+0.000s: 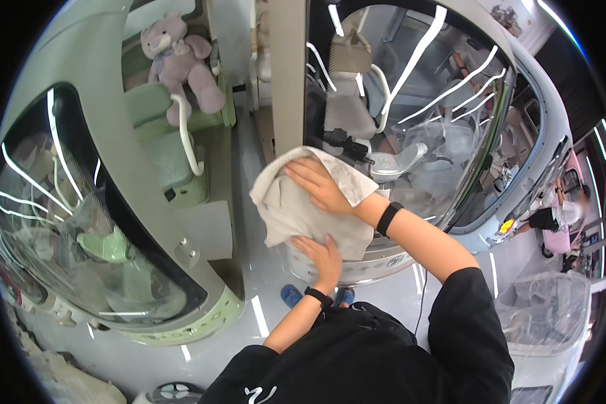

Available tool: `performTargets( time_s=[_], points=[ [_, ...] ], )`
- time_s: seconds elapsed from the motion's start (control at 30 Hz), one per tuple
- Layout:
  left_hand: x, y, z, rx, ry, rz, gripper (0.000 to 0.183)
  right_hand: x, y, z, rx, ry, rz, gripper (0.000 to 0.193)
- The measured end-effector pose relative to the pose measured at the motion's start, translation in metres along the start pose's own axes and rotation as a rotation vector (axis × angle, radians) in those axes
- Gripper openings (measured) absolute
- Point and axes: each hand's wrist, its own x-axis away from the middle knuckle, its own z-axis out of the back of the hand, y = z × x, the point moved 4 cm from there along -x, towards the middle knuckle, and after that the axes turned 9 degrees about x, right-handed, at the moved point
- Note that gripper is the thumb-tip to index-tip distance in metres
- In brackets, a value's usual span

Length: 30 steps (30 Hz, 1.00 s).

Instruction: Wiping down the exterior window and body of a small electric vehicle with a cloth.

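A beige cleaning cloth (276, 202) is spread over the front corner of a small beige vehicle (289, 81), beside its dark-edged windshield (424, 74). My right hand (321, 186) lies flat on the upper part of the cloth, fingers stretched out to the left. One edge of the cloth is folded up near that hand and shows grey stains. Lower down, my left hand (322, 261) rests at the cloth's bottom edge with fingers and thumb apart. What lies directly under the cloth is hidden.
To the left stands a pale green vehicle (87, 54) with an open side and a plush bear (182, 64) inside. A light blue vehicle (545, 101) is at the right. Plastic sheeting (542, 303) covers something at lower right. Another person (565, 212) stands far right.
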Motion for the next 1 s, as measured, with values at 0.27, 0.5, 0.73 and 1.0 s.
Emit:
performTargets(
  time_s=[0.27, 0.5, 0.73, 1.0],
  points=[
    [-0.153, 0.215, 0.011, -0.062, 0.108, -0.585, 0.094, -0.016, 0.098, 0.134, 0.527, 0.36, -0.333, 0.065],
    [-0.179, 0.368, -0.036, -0.334, 0.012, -0.914, 0.098, 0.046, 0.183, 0.206, 0.621, 0.66, -0.528, 0.053],
    [-0.175, 0.447, -0.072, 0.09, -0.524, -1.141, 0.117, 0.081, 0.214, 0.224, 0.509, 0.841, -0.516, 0.043],
    [-0.137, 0.457, -0.134, -0.459, -0.15, -1.451, 0.078, 0.102, 0.237, 0.216, 0.467, 0.885, -0.525, 0.047]
  ],
)
